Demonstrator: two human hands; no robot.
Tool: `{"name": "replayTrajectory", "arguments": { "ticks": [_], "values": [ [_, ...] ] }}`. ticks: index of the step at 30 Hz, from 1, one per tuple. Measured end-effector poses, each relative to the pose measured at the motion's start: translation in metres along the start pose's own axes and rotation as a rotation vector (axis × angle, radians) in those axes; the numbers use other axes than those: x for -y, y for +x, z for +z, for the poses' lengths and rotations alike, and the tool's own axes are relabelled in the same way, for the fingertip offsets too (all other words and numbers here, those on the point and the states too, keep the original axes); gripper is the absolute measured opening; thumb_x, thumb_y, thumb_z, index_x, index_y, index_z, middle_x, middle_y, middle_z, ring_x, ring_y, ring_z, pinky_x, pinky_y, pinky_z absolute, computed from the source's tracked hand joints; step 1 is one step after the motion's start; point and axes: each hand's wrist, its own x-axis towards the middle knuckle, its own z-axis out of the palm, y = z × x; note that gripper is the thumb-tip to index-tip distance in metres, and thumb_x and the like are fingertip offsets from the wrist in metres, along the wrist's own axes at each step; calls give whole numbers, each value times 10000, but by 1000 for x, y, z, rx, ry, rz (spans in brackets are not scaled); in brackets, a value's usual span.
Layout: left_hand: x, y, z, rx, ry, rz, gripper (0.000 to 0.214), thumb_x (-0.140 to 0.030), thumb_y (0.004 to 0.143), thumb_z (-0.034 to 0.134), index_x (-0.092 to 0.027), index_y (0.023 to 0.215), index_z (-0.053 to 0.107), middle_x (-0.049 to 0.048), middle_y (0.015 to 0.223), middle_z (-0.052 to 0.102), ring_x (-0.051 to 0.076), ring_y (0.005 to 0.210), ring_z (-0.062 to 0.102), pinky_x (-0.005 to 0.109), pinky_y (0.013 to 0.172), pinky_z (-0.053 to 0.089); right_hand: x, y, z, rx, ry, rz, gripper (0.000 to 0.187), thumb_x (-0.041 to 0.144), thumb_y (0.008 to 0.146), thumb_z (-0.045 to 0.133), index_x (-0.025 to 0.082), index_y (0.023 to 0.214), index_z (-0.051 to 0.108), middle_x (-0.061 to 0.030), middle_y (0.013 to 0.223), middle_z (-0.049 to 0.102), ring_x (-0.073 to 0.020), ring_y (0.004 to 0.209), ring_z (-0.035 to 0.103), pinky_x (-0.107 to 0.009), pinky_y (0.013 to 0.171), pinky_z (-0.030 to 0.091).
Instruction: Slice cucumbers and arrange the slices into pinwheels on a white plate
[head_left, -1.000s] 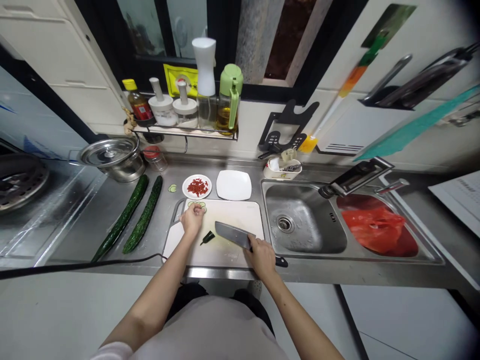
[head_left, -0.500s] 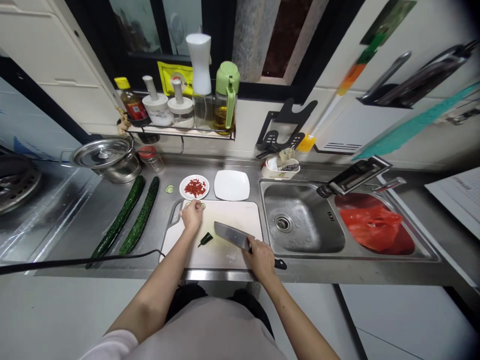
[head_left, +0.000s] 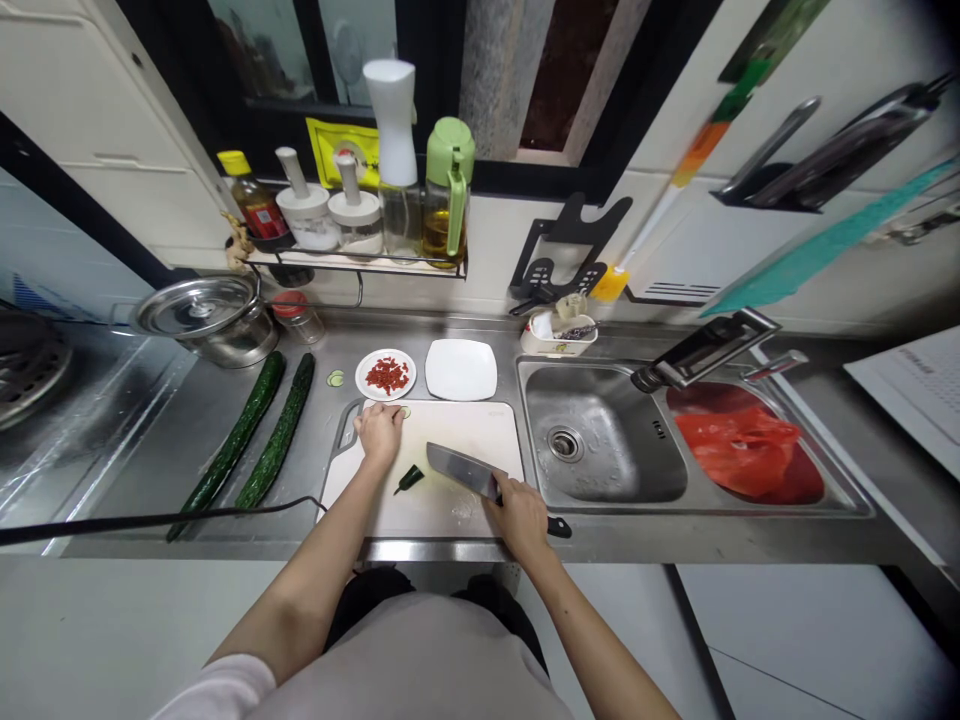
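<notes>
My right hand (head_left: 519,515) is closed round the black handle of a kitchen knife (head_left: 459,468), its blade lying low over the white cutting board (head_left: 480,430) and pointing left. At the board's upper left, my left hand (head_left: 380,432) has its fingers bent down over the spot where cucumber slices lay; they seem pinched on one, though the hand mostly hides it. One pale green cucumber slice (head_left: 406,411) shows beside the fingertips. A dark green cucumber end (head_left: 409,479) rests on the board between the hands, left of the blade tip.
Two cucumbers (head_left: 277,430) lie left of the board. Behind it stand a plate of chopped red pieces (head_left: 387,375) and a white square plate (head_left: 460,369). More slices (head_left: 335,378) sit on the counter. The sink (head_left: 600,440) is to the right; a black cable (head_left: 187,520) crosses the left side.
My left hand has shifted slightly left and its fingers have drawn in over the slices at the board's edge. The knife and my right hand have stayed almost where they were.
</notes>
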Motion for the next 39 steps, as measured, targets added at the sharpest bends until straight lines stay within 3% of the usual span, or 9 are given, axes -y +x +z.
{"name": "replayTrajectory", "arguments": {
  "ticks": [4,8,12,16,27,32,39],
  "values": [
    [0,-1,-2,-4,-12,1,268,-361,865,518,-239,974,731,109,971,655,291,989,530,451,902,314,1,0,-1,0,17,1,355,290,867,541,203,1209,574,-64,974,693,-200,938,617,-277,813,366],
    [2,-7,-5,-109,-128,-117,296,-354,863,509,-226,1058,691,103,1006,652,275,998,546,429,905,351,1,0,-2,4,38,15,338,297,870,527,214,1193,584,-57,982,699,-195,935,626,-274,809,371],
    [11,-24,-10,-223,-360,-268,351,-365,863,468,-191,1124,623,65,945,648,182,814,576,322,816,436,2,1,-5,15,72,43,274,301,872,509,240,1117,617,-44,933,709,-181,876,639,-254,751,372],
    [19,-47,-17,-238,-474,-321,378,-385,861,450,-166,1131,596,52,897,637,143,727,552,263,731,459,7,2,-11,24,124,71,252,308,889,474,262,1081,631,-22,881,713,-171,806,640,-242,663,354],
    [28,-91,-30,-128,-362,-85,255,-371,865,474,-211,965,647,64,942,662,188,844,599,325,829,457,22,10,-21,63,187,60,278,360,945,409,280,1105,622,-9,864,713,-170,814,642,-240,636,327],
    [24,-109,-24,-3,-274,78,236,-367,882,484,-242,905,684,60,974,692,212,967,608,377,923,405,33,12,-25,170,87,-103,328,347,989,318,215,1066,607,-56,877,706,-180,816,647,-248,645,330],
    [22,-118,-15,35,-260,213,238,-381,885,518,-278,977,713,49,967,716,198,926,631,365,888,390,54,7,-27,254,24,-235,303,319,991,309,188,1066,571,-88,881,696,-204,823,647,-269,675,372]
  ]
}}
